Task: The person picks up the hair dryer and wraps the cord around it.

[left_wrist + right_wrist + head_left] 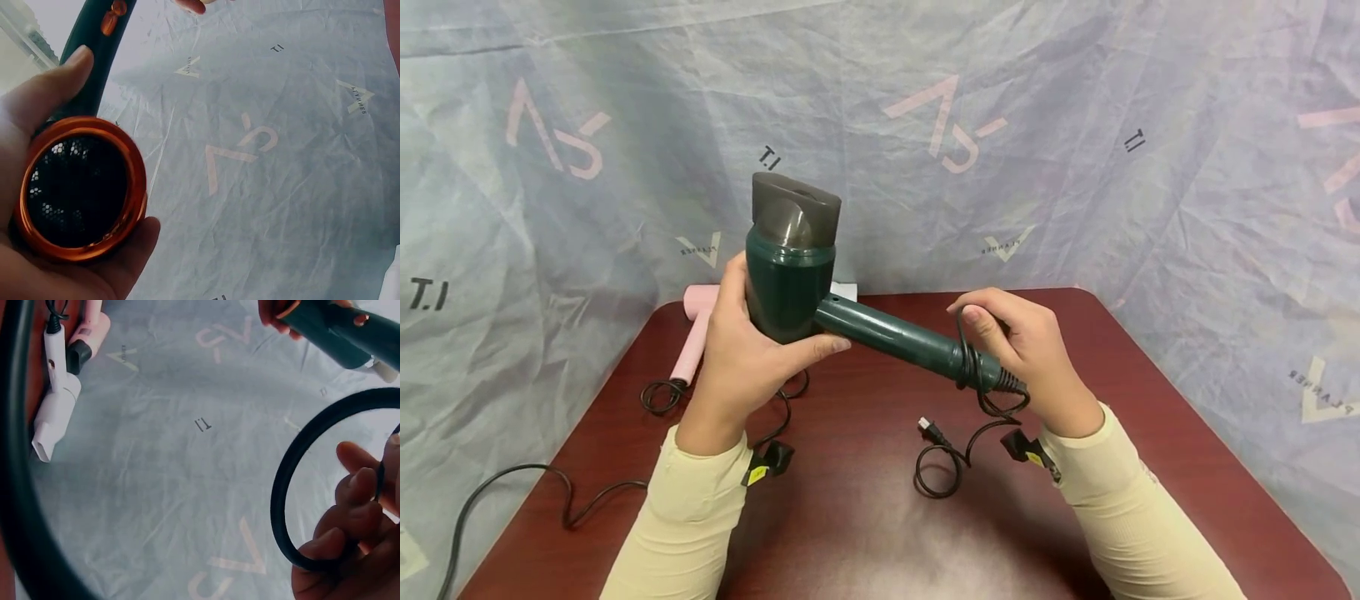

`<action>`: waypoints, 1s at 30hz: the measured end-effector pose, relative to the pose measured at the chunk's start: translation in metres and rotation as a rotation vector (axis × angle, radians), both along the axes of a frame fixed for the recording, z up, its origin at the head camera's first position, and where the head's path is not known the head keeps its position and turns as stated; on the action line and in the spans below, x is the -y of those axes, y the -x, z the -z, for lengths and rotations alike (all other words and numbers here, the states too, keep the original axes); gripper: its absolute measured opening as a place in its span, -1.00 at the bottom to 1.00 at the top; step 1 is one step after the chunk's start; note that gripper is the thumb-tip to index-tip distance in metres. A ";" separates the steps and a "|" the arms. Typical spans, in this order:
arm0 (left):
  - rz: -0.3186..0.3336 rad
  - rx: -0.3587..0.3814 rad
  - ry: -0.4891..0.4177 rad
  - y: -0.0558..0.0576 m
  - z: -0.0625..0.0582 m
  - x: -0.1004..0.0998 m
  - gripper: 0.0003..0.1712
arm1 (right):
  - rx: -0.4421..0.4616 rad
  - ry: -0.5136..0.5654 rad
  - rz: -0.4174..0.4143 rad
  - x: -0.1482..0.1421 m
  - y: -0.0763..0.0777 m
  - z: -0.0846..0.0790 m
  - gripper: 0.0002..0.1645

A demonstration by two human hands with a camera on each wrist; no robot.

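Note:
A dark green hair dryer (790,287) with a grey-brown nozzle (797,208) is held up over the table, nozzle upward. My left hand (745,358) grips it round the body, thumb near the base of the handle (895,333). The left wrist view shows its copper-coloured ring (137,162) round a mesh intake, plus copper buttons (110,24) on the handle. Black cord (972,367) winds round the handle's end. My right hand (1026,350) pinches a loop of that cord, seen large as a curve (279,494) in the right wrist view. The plug (931,430) dangles below.
Behind my left hand, a pink hair dryer (688,350) lies on the dark red table (865,533). A white hair dryer (57,412) lies beside it, mostly hidden in the head view. Another black cord (512,469) trails over the left edge. Grey printed fabric (880,83) encloses the table.

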State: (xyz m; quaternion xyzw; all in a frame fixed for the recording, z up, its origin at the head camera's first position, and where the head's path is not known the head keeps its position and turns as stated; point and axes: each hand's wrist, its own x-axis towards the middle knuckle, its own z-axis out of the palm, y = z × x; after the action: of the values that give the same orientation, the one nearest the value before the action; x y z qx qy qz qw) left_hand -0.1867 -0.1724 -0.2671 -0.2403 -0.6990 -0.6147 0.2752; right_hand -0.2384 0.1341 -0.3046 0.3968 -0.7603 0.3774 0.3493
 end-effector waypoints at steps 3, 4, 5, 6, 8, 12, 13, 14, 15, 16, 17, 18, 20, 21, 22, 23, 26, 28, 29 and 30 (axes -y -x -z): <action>-0.030 -0.067 -0.023 0.002 -0.001 -0.001 0.18 | 0.083 -0.018 0.005 0.002 -0.001 0.003 -0.76; -0.047 -0.092 -0.031 0.002 0.000 -0.001 0.19 | 0.114 -0.028 0.007 0.003 -0.001 0.005 -0.69; -0.062 -0.120 -0.040 0.002 0.000 -0.001 0.19 | 0.143 -0.042 0.011 0.005 -0.002 0.006 -0.67; -0.080 -0.151 -0.044 0.003 0.000 -0.001 0.18 | 0.176 -0.052 0.010 0.007 -0.003 0.008 -0.64; -0.112 -0.201 -0.054 0.003 0.001 0.000 0.19 | 0.274 -0.050 0.004 0.011 -0.005 0.012 -0.61; -0.158 -0.248 -0.090 0.005 0.002 -0.001 0.16 | 0.402 -0.004 -0.088 0.020 -0.009 0.017 -0.71; -0.163 -0.247 -0.106 0.005 0.002 -0.002 0.16 | 0.408 0.003 -0.113 0.022 -0.009 0.016 -0.71; -0.167 -0.244 -0.121 0.005 0.002 -0.002 0.15 | 0.395 -0.002 -0.132 0.024 -0.009 0.016 -0.70; -0.169 -0.240 -0.137 0.005 0.002 -0.003 0.14 | 0.369 -0.011 -0.141 0.026 -0.009 0.015 -0.70; -0.175 -0.236 -0.149 0.005 0.002 -0.004 0.13 | 0.349 -0.021 -0.142 0.028 -0.009 0.015 -0.70; -0.180 -0.234 -0.158 0.005 0.001 -0.004 0.13 | 0.334 -0.033 -0.128 0.030 -0.010 0.014 -0.71; -0.187 -0.234 -0.162 0.005 0.001 -0.005 0.12 | 0.323 -0.054 -0.096 0.030 -0.011 0.013 -0.71; -0.221 -0.237 -0.153 0.004 0.000 -0.006 0.11 | 0.319 -0.088 -0.030 0.031 -0.015 0.012 -0.71; -0.241 -0.239 -0.147 0.004 -0.001 -0.006 0.12 | 0.321 -0.104 -0.002 0.031 -0.017 0.012 -0.71; -0.260 -0.243 -0.139 0.004 -0.001 -0.006 0.12 | 0.325 -0.116 0.019 0.032 -0.019 0.012 -0.70; -0.279 -0.246 -0.130 0.003 -0.002 -0.006 0.13 | 0.332 -0.124 0.032 0.032 -0.021 0.012 -0.70; -0.339 -0.231 -0.116 0.001 -0.002 -0.005 0.14 | 0.333 -0.136 0.052 0.034 -0.026 0.012 -0.69; -0.366 -0.206 -0.114 0.000 -0.002 -0.004 0.13 | 0.341 -0.128 0.030 0.035 -0.030 0.012 -0.70; -0.381 -0.188 -0.112 0.000 -0.001 -0.002 0.12 | 0.342 -0.128 0.022 0.036 -0.032 0.012 -0.70; -0.394 -0.169 -0.112 0.000 -0.001 -0.001 0.12 | 0.337 -0.129 0.016 0.036 -0.034 0.013 -0.71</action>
State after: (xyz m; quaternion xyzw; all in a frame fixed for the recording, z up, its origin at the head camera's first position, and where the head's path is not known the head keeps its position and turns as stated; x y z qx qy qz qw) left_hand -0.1863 -0.1715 -0.2662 -0.1340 -0.6716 -0.5646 0.4607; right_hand -0.2042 0.0978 -0.3173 0.3435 -0.8338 0.3865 0.1936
